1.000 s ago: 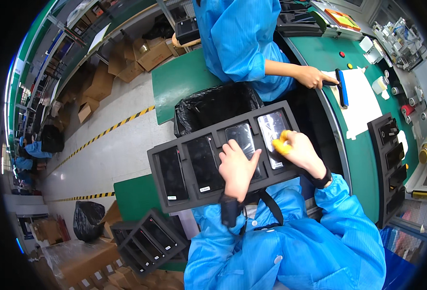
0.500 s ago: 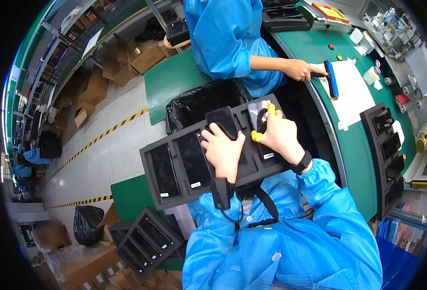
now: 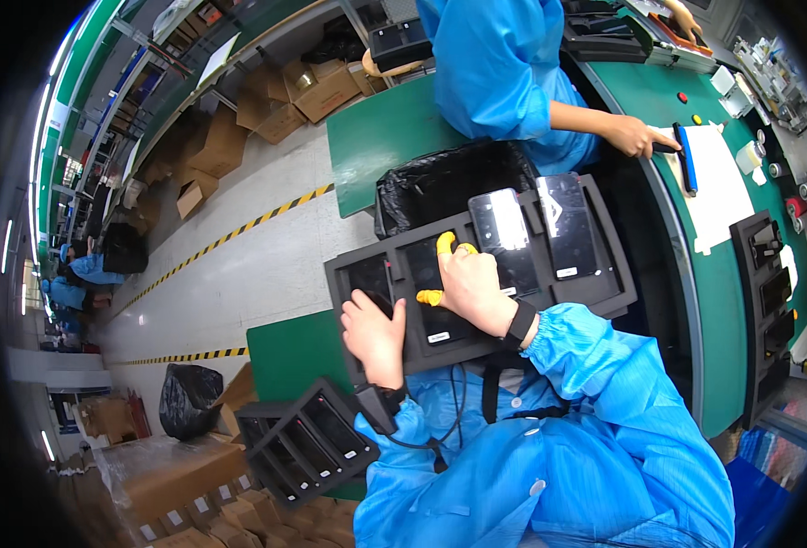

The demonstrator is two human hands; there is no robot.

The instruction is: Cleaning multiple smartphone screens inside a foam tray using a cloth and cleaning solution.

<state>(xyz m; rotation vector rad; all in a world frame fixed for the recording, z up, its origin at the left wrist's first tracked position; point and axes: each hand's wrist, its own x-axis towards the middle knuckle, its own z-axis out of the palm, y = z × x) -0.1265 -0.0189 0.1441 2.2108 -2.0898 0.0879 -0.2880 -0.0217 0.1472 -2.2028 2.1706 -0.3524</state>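
Note:
A black foam tray [image 3: 604,297] lies across my lap area, with dark-screened phones in its slots. My left hand [image 3: 374,340] rests over the leftmost phone [image 3: 369,277], thumb and fingers apart. Above the second phone [image 3: 438,337] is my right hand [image 3: 474,288], wearing yellow finger cots, its index finger and thumb spread. Beside it, a phone [image 3: 502,222] reflecting bright light sticks out past the tray's far side. The rightmost phone [image 3: 568,228] lies in its slot, also catching a reflection. My right hand partly hides the second phone.
A bin lined with a black bag [image 3: 412,196] stands beyond the tray. A co-worker's hand [image 3: 630,136] holds a blue roller [image 3: 686,160] over white sheeting on the green bench [image 3: 636,91]. Another phone tray [image 3: 758,320] stands at right; stacked trays [image 3: 307,447] lie lower left.
My left hand has moved left from the third slot to the leftmost phone. My right hand has left the rightmost phone and is over the second. The whole view has shifted.

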